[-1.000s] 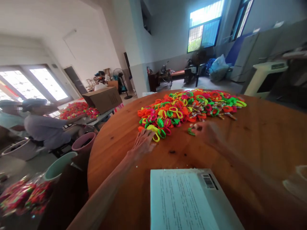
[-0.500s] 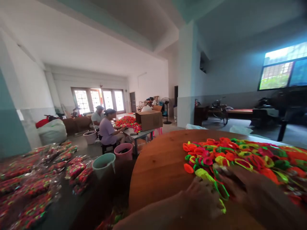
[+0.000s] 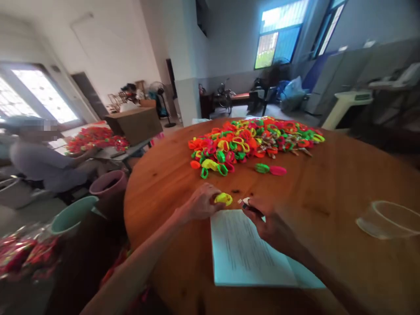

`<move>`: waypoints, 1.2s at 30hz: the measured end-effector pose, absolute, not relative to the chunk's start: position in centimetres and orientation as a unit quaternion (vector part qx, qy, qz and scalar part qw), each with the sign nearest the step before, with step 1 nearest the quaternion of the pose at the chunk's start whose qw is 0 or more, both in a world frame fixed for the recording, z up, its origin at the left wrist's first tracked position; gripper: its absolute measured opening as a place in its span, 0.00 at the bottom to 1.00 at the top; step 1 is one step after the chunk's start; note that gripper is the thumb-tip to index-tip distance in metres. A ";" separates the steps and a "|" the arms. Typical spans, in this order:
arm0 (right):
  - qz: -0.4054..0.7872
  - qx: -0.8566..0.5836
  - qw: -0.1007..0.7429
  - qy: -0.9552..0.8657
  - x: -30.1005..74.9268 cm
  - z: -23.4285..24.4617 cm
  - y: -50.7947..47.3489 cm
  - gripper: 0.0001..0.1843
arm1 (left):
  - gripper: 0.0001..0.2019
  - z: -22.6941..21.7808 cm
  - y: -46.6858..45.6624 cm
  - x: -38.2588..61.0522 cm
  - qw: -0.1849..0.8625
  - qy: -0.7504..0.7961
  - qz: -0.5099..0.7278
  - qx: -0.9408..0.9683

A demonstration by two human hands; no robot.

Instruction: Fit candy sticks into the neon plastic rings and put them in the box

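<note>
Round and brown, our wooden table (image 3: pixel 344 175) bears a printed white block (image 3: pixel 243 249) nearest us. Near its upper edge, our left hand (image 3: pixel 203 201) pinches a yellow band (image 3: pixel 223 199) in narrowed fingers; our right hand (image 3: pixel 271 223) curls round a small dark object (image 3: pixel 253 209) we cannot identify, its pale tip apart from the band. Farther off lie a green band (image 3: pixel 262 168) and a pink band (image 3: pixel 278 170), then a heap of bright bands (image 3: pixel 252 140). Beyond stand a cardboard box (image 3: pixel 134 124) and a barred window (image 3: pixel 278 35).
</note>
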State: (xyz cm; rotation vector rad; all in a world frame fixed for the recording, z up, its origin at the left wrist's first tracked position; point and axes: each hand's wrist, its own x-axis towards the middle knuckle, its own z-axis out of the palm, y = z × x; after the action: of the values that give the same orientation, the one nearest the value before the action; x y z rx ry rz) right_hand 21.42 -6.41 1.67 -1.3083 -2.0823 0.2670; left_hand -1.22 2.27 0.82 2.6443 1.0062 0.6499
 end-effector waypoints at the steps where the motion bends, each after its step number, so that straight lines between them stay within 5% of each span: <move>1: 0.108 -0.516 0.304 -0.794 21.9 0.6 -6.9 0.11 | 0.10 0.6 2.2 -1.3 0.140 0.334 0.227 0.904; 7: 0.061 -0.573 0.173 -0.799 21.3 -0.1 -8.0 0.12 | 0.12 0.8 1.1 -1.6 0.214 0.318 0.202 0.901; 12: 0.000 -0.559 0.142 -0.817 20.7 0.1 -8.3 0.12 | 0.14 0.9 0.6 -1.2 0.239 0.321 0.199 0.895; 36: 0.089 -0.475 0.314 -0.817 21.2 -1.2 -7.4 0.11 | 0.13 0.1 0.4 -0.9 0.233 0.298 0.232 0.896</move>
State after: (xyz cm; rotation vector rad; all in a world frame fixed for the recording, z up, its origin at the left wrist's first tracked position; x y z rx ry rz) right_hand 21.19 -7.44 -1.19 -1.2520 -2.1535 0.2344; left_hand -0.91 0.36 0.13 2.4620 0.8188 0.6387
